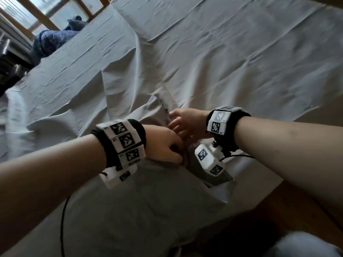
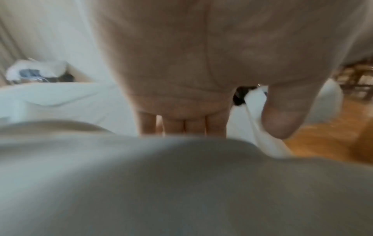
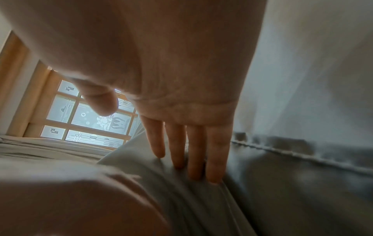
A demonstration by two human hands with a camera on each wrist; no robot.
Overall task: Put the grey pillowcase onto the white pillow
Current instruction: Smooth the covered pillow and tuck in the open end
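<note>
The grey pillowcase (image 1: 148, 201) lies bulging on the near edge of the bed, its open end toward the middle. A pale corner, likely the white pillow (image 1: 225, 193), pokes out beside a dark gap at that end. My left hand (image 1: 167, 145) is curled on the pillowcase fabric at the opening; in the left wrist view the fingers (image 2: 181, 126) dip behind a grey fold (image 2: 181, 183). My right hand (image 1: 183, 121) reaches in from the right, and its straight fingers (image 3: 193, 159) press on pale folds next to the stitched grey hem (image 3: 302, 153).
A creased grey sheet (image 1: 222, 52) covers the bed beyond the hands. A heap of dark blue cloth (image 1: 50, 39) lies at the far left under a wooden-framed window (image 1: 46, 17). Wooden floor (image 1: 278, 219) shows at the lower right. A black cable (image 1: 63, 219) hangs from my left wrist.
</note>
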